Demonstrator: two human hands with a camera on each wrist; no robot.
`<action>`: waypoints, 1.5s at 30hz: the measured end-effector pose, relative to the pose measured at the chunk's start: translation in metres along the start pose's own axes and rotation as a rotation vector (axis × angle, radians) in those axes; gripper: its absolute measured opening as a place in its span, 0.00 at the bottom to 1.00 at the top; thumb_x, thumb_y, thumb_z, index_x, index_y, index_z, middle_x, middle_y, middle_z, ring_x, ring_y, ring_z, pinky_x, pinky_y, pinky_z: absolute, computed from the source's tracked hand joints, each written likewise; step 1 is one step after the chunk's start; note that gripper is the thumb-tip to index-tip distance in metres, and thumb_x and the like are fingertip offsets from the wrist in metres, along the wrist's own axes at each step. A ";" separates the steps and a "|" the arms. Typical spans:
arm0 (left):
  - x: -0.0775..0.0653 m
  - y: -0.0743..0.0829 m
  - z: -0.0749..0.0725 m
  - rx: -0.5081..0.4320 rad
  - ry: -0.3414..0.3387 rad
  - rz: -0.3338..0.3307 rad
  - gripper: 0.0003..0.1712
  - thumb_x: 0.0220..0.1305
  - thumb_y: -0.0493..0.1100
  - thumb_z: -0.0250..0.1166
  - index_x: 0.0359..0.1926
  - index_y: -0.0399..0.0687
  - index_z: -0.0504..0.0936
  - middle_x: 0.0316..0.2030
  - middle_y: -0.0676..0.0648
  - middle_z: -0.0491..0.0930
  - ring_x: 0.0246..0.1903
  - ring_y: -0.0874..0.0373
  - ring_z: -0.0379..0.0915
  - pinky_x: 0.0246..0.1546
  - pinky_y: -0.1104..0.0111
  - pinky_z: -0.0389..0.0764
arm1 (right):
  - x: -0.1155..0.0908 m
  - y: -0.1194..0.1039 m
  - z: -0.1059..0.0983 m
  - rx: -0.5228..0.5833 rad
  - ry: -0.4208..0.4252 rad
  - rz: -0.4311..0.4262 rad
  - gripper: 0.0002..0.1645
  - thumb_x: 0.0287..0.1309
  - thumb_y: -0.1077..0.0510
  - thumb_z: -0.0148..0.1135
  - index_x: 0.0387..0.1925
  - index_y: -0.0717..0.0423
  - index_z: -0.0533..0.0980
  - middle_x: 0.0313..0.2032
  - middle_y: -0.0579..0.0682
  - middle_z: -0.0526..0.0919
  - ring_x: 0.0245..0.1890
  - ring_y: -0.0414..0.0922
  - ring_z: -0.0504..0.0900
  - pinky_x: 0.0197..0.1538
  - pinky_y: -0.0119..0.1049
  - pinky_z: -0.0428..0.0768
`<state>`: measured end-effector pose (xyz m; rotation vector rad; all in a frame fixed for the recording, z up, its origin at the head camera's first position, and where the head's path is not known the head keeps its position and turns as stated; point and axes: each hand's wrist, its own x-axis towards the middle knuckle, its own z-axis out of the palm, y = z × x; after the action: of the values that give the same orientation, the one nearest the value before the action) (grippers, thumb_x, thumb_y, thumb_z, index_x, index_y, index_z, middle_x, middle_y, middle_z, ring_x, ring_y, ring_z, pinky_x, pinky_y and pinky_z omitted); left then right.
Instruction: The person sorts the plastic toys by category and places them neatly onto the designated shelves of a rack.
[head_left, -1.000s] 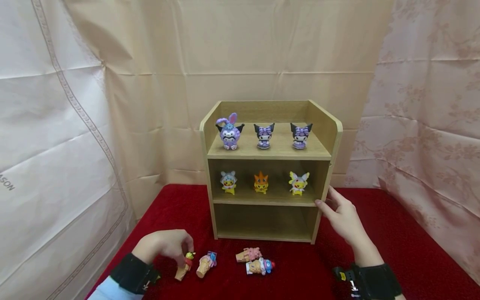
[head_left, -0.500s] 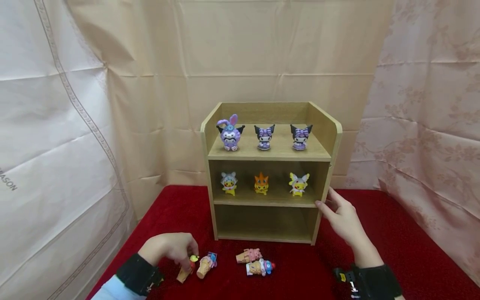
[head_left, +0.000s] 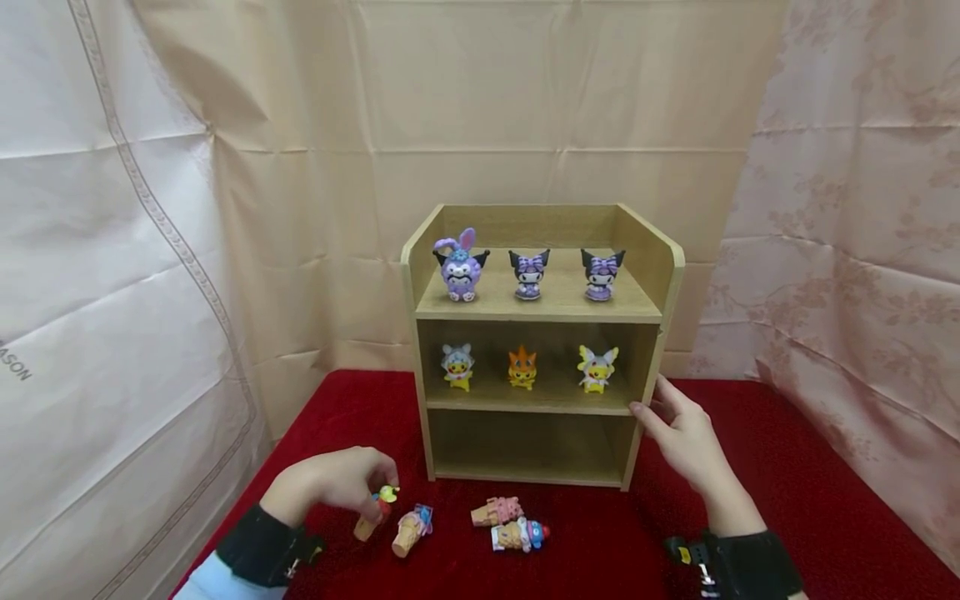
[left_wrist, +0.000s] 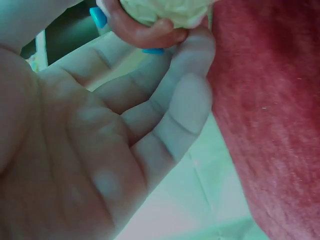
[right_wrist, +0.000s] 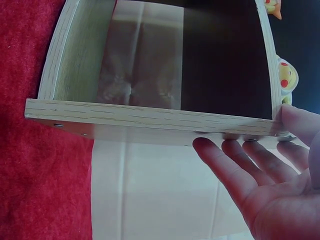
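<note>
Low at the left of the head view, my left hand pinches a small ice-cream-cone figurine with a red and yellow top. The left wrist view shows the figurine's pale yellow, red and blue part at my fingertips. My right hand grips the right side panel of the wooden display shelf, thumb on its front edge and fingers along the outer face. Beside the left hand lies a second cone figurine with a blue and pink top.
A pink-topped cone figurine and a blue-and-red-topped one lie before the shelf on the red cloth. Purple figurines stand on the top level, and yellow and orange ones on the middle level. Fabric curtains hang behind.
The left hand shifted right, then rose slightly away from the front, carrying the cone figurine with it. The right hand has stayed on the shelf's side.
</note>
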<state>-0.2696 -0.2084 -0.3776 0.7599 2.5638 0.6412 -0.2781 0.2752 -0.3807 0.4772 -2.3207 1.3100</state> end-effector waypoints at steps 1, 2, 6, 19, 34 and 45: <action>0.000 0.002 -0.001 -0.005 0.006 0.016 0.18 0.45 0.41 0.75 0.39 0.53 0.81 0.29 0.55 0.78 0.29 0.58 0.71 0.31 0.61 0.76 | 0.000 0.000 0.000 0.002 0.002 0.004 0.38 0.64 0.57 0.60 0.72 0.51 0.56 0.60 0.65 0.70 0.51 0.56 0.75 0.35 0.38 0.83; 0.000 0.003 -0.002 -0.004 0.013 0.029 0.18 0.46 0.41 0.75 0.40 0.53 0.81 0.29 0.55 0.78 0.29 0.58 0.71 0.30 0.62 0.76 | 0.000 -0.001 0.000 0.001 0.003 0.009 0.38 0.65 0.57 0.60 0.72 0.50 0.56 0.60 0.64 0.70 0.51 0.56 0.75 0.35 0.37 0.83; 0.000 0.008 -0.005 0.011 0.040 0.076 0.19 0.46 0.43 0.75 0.41 0.54 0.80 0.29 0.56 0.78 0.29 0.60 0.71 0.30 0.63 0.76 | 0.000 0.001 -0.001 -0.013 0.004 0.028 0.38 0.65 0.54 0.60 0.72 0.50 0.56 0.60 0.63 0.70 0.51 0.55 0.75 0.35 0.37 0.83; 0.003 0.025 -0.006 0.052 0.159 0.213 0.20 0.52 0.52 0.73 0.45 0.55 0.79 0.31 0.58 0.79 0.29 0.63 0.72 0.31 0.67 0.77 | -0.001 0.003 -0.002 -0.039 0.001 0.022 0.38 0.65 0.52 0.59 0.72 0.49 0.55 0.61 0.62 0.69 0.51 0.55 0.75 0.36 0.37 0.82; 0.010 0.039 0.000 0.020 0.318 0.286 0.23 0.53 0.56 0.72 0.49 0.55 0.78 0.35 0.61 0.78 0.34 0.64 0.74 0.32 0.68 0.80 | -0.002 0.001 -0.002 -0.032 -0.003 0.040 0.38 0.66 0.52 0.58 0.72 0.48 0.55 0.61 0.62 0.69 0.52 0.57 0.74 0.36 0.39 0.82; 0.017 0.048 0.007 0.007 0.404 0.286 0.23 0.52 0.51 0.74 0.47 0.55 0.77 0.34 0.60 0.77 0.30 0.64 0.73 0.28 0.69 0.79 | 0.000 0.002 0.000 -0.035 -0.004 0.014 0.37 0.66 0.52 0.58 0.72 0.48 0.56 0.60 0.64 0.70 0.51 0.57 0.75 0.35 0.37 0.82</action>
<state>-0.2598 -0.1603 -0.3616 1.1102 2.8397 0.9598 -0.2796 0.2765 -0.3820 0.4542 -2.3503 1.2735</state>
